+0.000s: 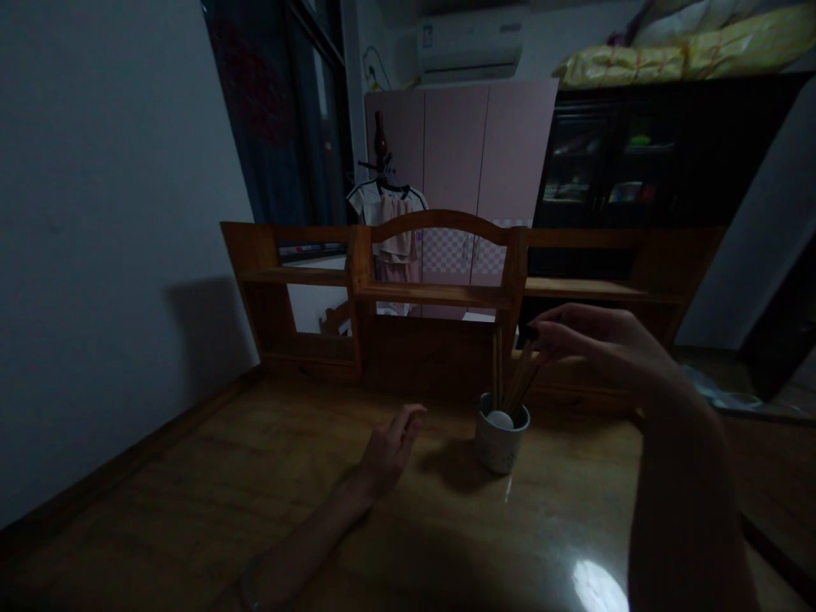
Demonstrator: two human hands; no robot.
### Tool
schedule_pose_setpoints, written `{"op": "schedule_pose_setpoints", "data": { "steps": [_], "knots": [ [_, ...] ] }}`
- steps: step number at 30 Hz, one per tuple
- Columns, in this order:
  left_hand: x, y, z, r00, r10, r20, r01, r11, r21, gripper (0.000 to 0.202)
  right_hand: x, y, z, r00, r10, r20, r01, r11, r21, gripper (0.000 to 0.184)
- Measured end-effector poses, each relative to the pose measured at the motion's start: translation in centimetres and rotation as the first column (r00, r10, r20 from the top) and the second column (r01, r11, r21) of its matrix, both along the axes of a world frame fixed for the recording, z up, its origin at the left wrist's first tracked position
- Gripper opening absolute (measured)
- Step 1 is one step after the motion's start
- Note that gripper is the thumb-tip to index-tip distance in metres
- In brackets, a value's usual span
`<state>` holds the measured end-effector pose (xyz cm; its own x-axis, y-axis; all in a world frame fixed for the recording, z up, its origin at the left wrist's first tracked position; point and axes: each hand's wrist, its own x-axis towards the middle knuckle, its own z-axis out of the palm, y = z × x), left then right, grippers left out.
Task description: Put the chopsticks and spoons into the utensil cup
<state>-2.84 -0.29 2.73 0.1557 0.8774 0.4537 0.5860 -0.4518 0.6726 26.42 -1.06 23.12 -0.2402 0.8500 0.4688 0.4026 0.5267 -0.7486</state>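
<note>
A pale cup (499, 450) with a faint pattern stands upright on the wooden table (293, 476). Several wooden chopsticks (498, 357) rise from it, and a white rounded thing (500, 419), perhaps a spoon's bowl, shows at its mouth. Above the cup's right side, my right hand (592, 340) pinches the dark top ends of chopsticks whose lower ends are still inside the cup. How many it grips I cannot make out. My left hand (390, 446) rests on the table left of the cup, fingers loosely bent, holding nothing.
A wooden shelf unit (439, 293) runs along the table's far edge, close behind the cup. At the left is a wall (127, 255). Behind stand a pink wardrobe (456, 153), a coat rack with clothes (395, 221) and a dark cabinet (612, 161). The light is dim.
</note>
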Motion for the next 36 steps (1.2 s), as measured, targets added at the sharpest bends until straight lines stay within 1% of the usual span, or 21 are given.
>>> {"op": "schedule_pose_setpoints", "data": {
  "steps": [2, 4, 6, 8, 10, 14, 20, 25, 31, 34, 36],
  "knots": [
    [0.1, 0.1, -0.1, 1.0, 0.006, -0.005, -0.006, 1.0, 0.021, 0.035, 2.0, -0.6, 0.1, 0.99, -0.135, -0.032, 0.137, 0.988, 0.068, 0.034],
    [0.2, 0.3, -0.3, 1.0, 0.014, 0.001, -0.014, 0.999, 0.051, 0.033, 3.5, -0.9, -0.1, 0.971, -0.23, -0.066, 0.237, 0.964, 0.12, 0.033],
    [0.3, 0.5, -0.6, 1.0, 0.024, 0.016, -0.025, 0.997, 0.068, 0.031, 4.3, -0.8, -0.3, 0.961, -0.268, -0.063, 0.275, 0.951, 0.139, 0.034],
    [0.2, 0.7, -0.8, 0.999, 0.032, 0.027, -0.034, 0.997, 0.071, 0.03, 4.6, -0.4, -0.6, 0.964, -0.267, -0.014, 0.267, 0.954, 0.139, 0.035],
    [0.1, 0.9, -1.0, 0.998, 0.052, 0.035, -0.054, 0.995, 0.084, 0.028, 4.5, 0.2, -0.8, 0.973, -0.227, 0.031, 0.222, 0.967, 0.125, 0.036],
    [-0.1, 1.3, -1.4, 0.994, 0.094, 0.051, -0.099, 0.989, 0.112, 0.026, 4.0, 1.3, -1.1, 0.993, -0.092, 0.073, 0.088, 0.995, 0.053, 0.04],
    [-0.2, 1.6, -1.7, 0.993, 0.111, 0.048, -0.115, 0.988, 0.107, 0.025, 4.4, 3.3, -2.3, 0.977, 0.024, 0.212, -0.002, 0.995, -0.103, 0.042],
    [-0.1, 1.6, -1.8, 0.994, 0.1, 0.033, -0.103, 0.988, 0.111, 0.023, 4.9, 4.8, -3.4, 0.954, 0.147, 0.26, -0.087, 0.969, -0.232, 0.038],
    [-0.2, 1.5, -1.8, 0.994, 0.101, 0.03, -0.104, 0.99, 0.1, 0.025, 4.3, 5.0, -4.3, 0.921, 0.309, 0.237, -0.2, 0.898, -0.391, 0.034],
    [-0.2, 1.6, -1.8, 0.995, 0.092, 0.026, -0.094, 0.99, 0.103, 0.025, 4.4, 5.5, -4.8, 0.901, 0.333, 0.279, -0.193, 0.882, -0.429, 0.037],
    [-0.2, 1.6, -1.9, 0.995, 0.094, 0.031, -0.097, 0.989, 0.11, 0.025, 4.6, 6.0, -5.2, 0.891, 0.325, 0.317, -0.172, 0.888, -0.427, 0.038]
  ]
}}
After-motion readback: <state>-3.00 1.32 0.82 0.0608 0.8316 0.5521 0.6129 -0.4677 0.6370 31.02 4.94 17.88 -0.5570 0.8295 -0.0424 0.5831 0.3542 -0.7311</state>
